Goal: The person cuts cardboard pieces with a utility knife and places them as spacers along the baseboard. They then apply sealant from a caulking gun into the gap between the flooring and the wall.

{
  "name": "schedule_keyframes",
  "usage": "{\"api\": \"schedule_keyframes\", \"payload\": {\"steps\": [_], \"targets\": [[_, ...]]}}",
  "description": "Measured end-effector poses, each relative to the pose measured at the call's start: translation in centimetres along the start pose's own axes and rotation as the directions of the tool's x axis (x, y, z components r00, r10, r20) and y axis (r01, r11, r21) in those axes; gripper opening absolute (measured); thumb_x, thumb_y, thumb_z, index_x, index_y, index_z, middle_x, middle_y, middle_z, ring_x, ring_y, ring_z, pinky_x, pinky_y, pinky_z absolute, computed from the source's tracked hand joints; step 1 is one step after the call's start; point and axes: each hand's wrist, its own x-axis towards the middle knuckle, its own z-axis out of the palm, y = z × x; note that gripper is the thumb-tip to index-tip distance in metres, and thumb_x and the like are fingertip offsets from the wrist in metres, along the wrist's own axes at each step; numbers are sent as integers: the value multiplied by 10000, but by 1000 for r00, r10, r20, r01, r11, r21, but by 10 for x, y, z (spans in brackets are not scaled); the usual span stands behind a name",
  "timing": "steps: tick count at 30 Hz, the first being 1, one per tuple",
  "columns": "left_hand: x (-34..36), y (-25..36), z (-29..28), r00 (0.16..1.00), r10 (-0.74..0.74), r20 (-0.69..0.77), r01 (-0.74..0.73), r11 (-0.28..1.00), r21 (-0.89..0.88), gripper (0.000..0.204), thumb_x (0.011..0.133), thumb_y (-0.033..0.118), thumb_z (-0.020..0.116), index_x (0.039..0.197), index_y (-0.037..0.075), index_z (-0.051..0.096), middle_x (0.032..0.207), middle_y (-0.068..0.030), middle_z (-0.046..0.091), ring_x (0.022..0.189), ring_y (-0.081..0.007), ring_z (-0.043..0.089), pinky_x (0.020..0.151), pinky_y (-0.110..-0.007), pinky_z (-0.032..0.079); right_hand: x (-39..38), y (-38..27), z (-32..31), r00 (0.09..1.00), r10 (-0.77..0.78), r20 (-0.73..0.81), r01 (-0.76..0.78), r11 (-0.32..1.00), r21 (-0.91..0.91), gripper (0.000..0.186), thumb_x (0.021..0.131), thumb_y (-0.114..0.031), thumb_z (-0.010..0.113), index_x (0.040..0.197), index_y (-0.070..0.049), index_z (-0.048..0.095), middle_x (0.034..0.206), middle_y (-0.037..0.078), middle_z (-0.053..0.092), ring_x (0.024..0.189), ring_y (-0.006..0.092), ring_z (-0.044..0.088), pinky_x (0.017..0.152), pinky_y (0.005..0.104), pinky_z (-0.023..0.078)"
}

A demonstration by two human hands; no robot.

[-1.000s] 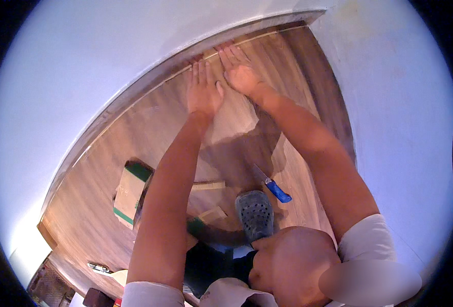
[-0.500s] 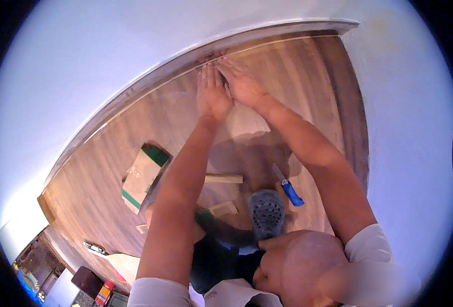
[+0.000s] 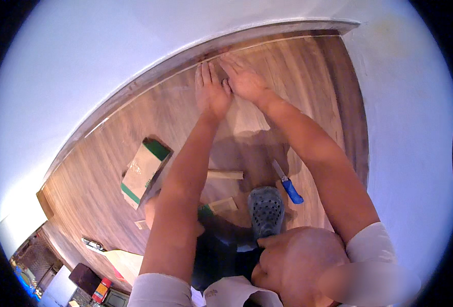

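Both arms stretch forward to where the wood-look floor (image 3: 160, 115) meets a wood-look baseboard (image 3: 171, 57) along the wall. My left hand (image 3: 213, 91) lies flat with its fingers extended, the tips at the foot of the baseboard. Right beside it, my right hand (image 3: 244, 79) is also stretched out, its fingertips against the same joint. The two thumbs are close together. Neither hand shows anything in its grasp. A thin light strip (image 3: 97, 128) runs along the floor's edge by the baseboard and passes under the fingertips.
A blue-handled knife (image 3: 292, 192) lies right of my grey clog (image 3: 266, 210). Small wood offcuts (image 3: 225, 175) and a green-and-tan cardboard piece (image 3: 143, 169) are on the floor to the left. Tools and a red box (image 3: 101, 290) sit at the lower left. A white wall (image 3: 410, 143) rises on the right.
My hands stay at the baseboard, with only a slight shift of the right hand and its arm. Nothing has been picked up or put down.
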Motion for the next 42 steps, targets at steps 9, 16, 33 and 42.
{"api": "schedule_keyframes", "payload": {"steps": [9, 16, 33, 42], "targets": [[0, -4, 0, 996, 79, -30, -77, 996, 50, 688, 933, 248, 609, 1503, -96, 433, 1607, -253, 379, 1505, -431, 333, 1272, -507, 244, 1, 2, 7, 998, 53, 15, -54, 996, 77, 661, 882, -158, 643, 1510, -28, 483, 1596, 149, 463, 1514, 318, 385, 1257, 409, 327], [-13, -37, 6, 997, 50, -66, -54, 997, -57, 675, 945, 285, 590, 1512, -56, 452, 1611, -257, 376, 1505, -430, 332, 1268, -533, 236, -1, 2, 12, 1000, -10, 14, 11, 1000, -11, 607, 902, -150, 610, 1492, -43, 514, 1589, 132, 480, 1493, 302, 420, 1236, 421, 356], [-8, -34, 1, 964, 192, -183, -174, 979, 110, 674, 906, 239, 589, 1515, -23, 473, 1579, -280, 405, 1491, -440, 362, 1251, -577, 246, -76, 159, -79, 918, 344, -196, -387, 886, -257, 510, 1027, -310, 521, 1423, 8, 566, 1528, 245, 508, 1460, 407, 424, 1226, 490, 346], [-7, -35, -1, 976, 195, -95, -179, 972, 149, 668, 954, 250, 522, 1533, -69, 427, 1604, -254, 409, 1510, -407, 358, 1276, -526, 220, -69, 166, -77, 918, 324, -230, -381, 882, -278, 535, 1048, -344, 511, 1460, -3, 521, 1517, 253, 512, 1437, 433, 446, 1213, 488, 364]]}}
